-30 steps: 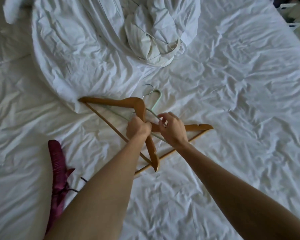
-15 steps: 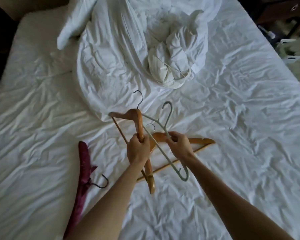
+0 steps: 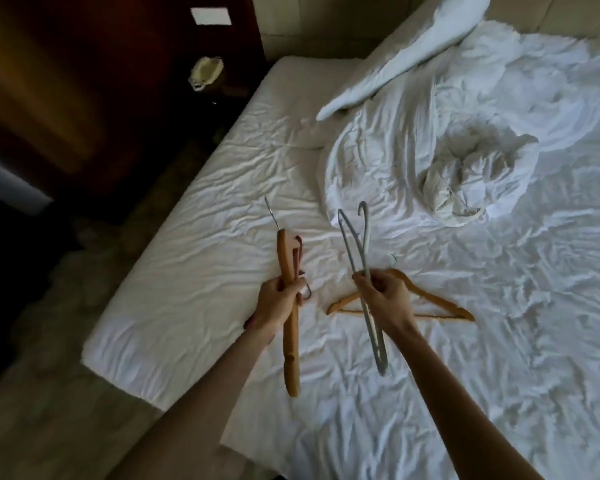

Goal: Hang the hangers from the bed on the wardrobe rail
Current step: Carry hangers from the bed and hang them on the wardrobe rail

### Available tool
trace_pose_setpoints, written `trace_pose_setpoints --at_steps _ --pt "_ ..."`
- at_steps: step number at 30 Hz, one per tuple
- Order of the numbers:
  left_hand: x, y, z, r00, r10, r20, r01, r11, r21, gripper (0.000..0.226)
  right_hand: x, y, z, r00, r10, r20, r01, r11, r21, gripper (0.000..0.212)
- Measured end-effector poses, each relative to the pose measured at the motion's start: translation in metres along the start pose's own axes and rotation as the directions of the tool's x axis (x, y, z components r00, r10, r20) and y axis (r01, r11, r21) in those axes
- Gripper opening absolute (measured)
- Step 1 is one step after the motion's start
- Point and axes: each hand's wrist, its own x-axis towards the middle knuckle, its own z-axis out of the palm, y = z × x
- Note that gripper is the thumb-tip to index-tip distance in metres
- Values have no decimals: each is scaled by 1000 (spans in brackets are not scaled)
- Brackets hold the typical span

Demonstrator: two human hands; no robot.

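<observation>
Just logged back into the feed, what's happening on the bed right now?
A person is gathering hangers off the bed. The left hand grips a wooden hanger held upright, and the right hand holds a thin grey plastic hanger, both lifted clear of the sheet. A second wooden hanger lies flat on the sheet just beyond the right hand. A crumpled white duvet is heaped further back. No wardrobe rail is in view, so nothing is hung yet.
</observation>
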Motion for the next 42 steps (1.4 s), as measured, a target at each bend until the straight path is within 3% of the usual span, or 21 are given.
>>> trace_pose_setpoints --at_steps 3,8,12,18,27,34,42 --pt "-40 -10 -60 991 -24 -129 14 997 -79 36 -22 -37 43 983 -85 165 95 994 -51 14" --pt "-112 -31 -168 943 -24 -331 -20 991 -131 29 -72 -91 141 885 -178 430 228 971 -67 14" --pt "-168 -76 -252 860 -77 -504 -30 979 -201 28 -127 -122 234 761 -224 609 318 947 -48 9" --pt "-253 -167 -380 742 -187 -644 -32 950 -312 27 -242 -141 397 525 -198 828 411 910 -43 10" --pt "-352 -271 -581 559 -260 -787 -74 930 -360 25 -410 -193 618 346 -208 915 462 886 27 6" --pt "-379 -327 -702 442 -314 -840 -72 921 -382 24 -463 -217 737 263 -183 947 571 821 0 17" --pt "-347 -376 -858 439 -332 -835 -71 914 -400 32 -474 -241 907 257 -134 957 559 829 -34 15"
